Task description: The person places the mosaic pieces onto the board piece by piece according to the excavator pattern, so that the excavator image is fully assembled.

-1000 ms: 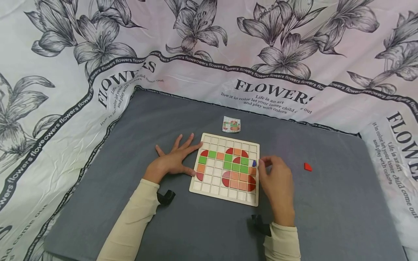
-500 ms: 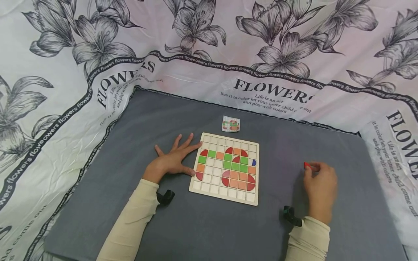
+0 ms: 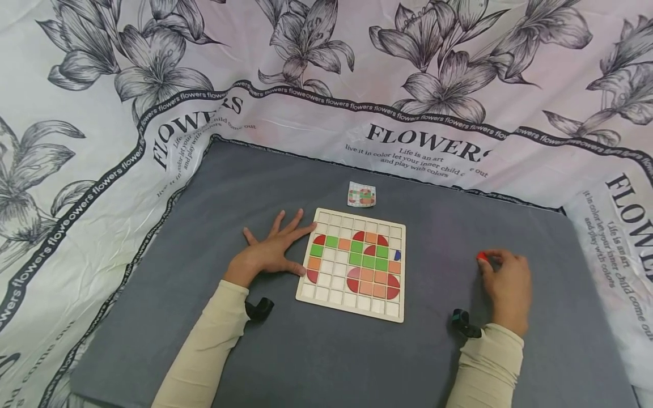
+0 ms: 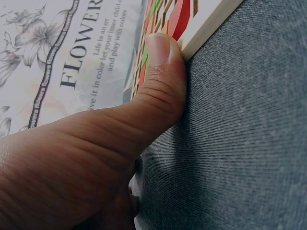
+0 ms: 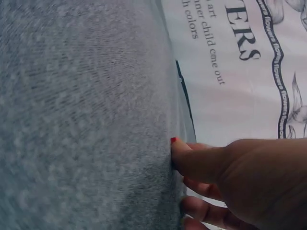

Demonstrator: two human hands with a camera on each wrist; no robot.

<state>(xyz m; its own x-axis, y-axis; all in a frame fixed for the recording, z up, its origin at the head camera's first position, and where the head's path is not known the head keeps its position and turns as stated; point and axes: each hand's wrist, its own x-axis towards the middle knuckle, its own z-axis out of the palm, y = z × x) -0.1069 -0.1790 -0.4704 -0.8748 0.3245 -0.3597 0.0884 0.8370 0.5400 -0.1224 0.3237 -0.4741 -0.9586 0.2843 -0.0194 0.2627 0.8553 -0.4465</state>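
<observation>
A square wooden grid board (image 3: 334, 283) lies on the grey cloth, with green and orange square tiles and red quarter-round tiles in several of its cells. A blue piece (image 3: 397, 255) shows in the right-hand column. My left hand (image 3: 267, 252) rests spread at the board's left side, its thumb (image 4: 160, 57) against the wooden edge. Well to the right of the board, my right hand (image 3: 507, 283) pinches a red quarter-round tile (image 3: 482, 256) between thumb and fingertips, low over the cloth. In the right wrist view only a sliver of the red tile (image 5: 173, 140) shows past the thumb.
A small printed card (image 3: 361, 194) with a coloured grid pattern lies behind the board. Grey cloth (image 3: 433, 226) covers the table. White fabric (image 3: 316, 124) with flower drawings and lettering hangs along the back and sides.
My right hand has left the board's right edge, moved right and taken hold of the red tile lying there. My left hand and the board stay put.
</observation>
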